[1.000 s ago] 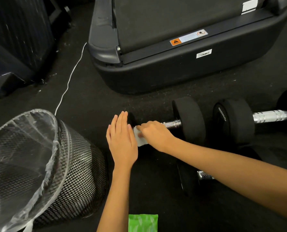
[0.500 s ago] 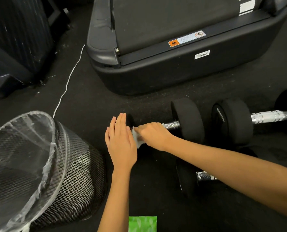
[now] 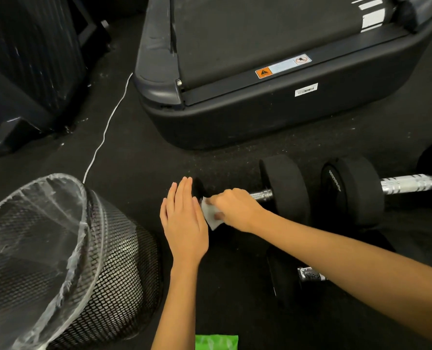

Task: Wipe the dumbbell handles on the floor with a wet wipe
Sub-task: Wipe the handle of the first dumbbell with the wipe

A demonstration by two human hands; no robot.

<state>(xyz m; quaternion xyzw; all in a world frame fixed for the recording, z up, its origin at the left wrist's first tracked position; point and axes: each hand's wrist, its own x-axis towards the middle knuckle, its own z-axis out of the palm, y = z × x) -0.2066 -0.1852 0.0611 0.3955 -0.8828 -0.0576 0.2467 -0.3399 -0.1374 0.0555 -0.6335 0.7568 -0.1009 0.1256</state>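
Observation:
A black dumbbell lies on the dark floor with a chrome handle. My right hand is closed around that handle near its left end, holding a white wet wipe against it. My left hand lies flat, fingers together, over the dumbbell's left weight, which is mostly hidden. A second dumbbell with a chrome handle lies to the right. A third dumbbell sits nearer me, partly under my right forearm.
A black mesh bin with a clear liner stands at the left. A green wipe pack lies at the bottom edge. A treadmill base fills the back, with a white cable on the floor beside it.
My right hand with the wipe has slid a little left along the handle. My left hand has stayed on the left weight. The view has shifted slightly.

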